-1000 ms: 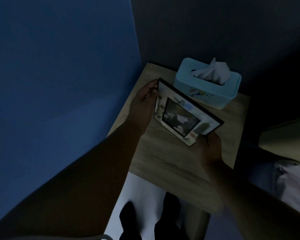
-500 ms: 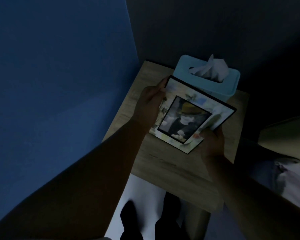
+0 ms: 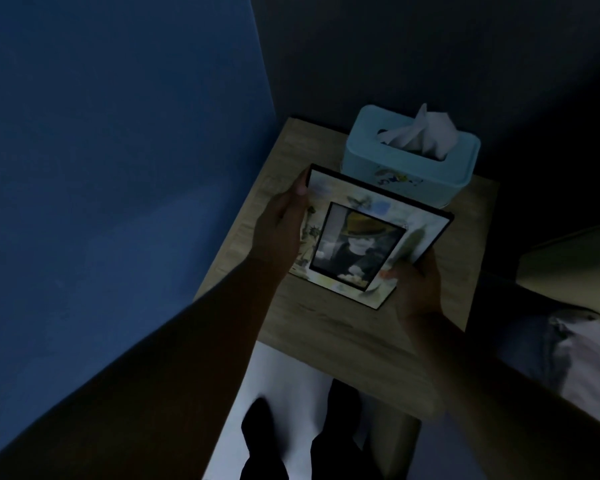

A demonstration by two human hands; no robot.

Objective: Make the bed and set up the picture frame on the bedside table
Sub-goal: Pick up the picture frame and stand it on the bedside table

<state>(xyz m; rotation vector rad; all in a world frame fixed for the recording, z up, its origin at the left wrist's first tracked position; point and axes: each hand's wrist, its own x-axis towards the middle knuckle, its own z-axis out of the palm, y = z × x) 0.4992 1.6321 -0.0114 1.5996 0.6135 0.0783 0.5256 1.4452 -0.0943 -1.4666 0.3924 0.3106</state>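
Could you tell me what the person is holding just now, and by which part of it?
The picture frame, held by its side edges: left hand on the left edge, right hand at the lower right corner.

Picture frame [image 3: 367, 237] w/ thin black edge, pale decorated border & dark photo in the middle, was tilted face-up over the wooden bedside table [image 3: 326, 327], near its centre, just in front of the tissue box; whether it touched the tabletop couldn't be told
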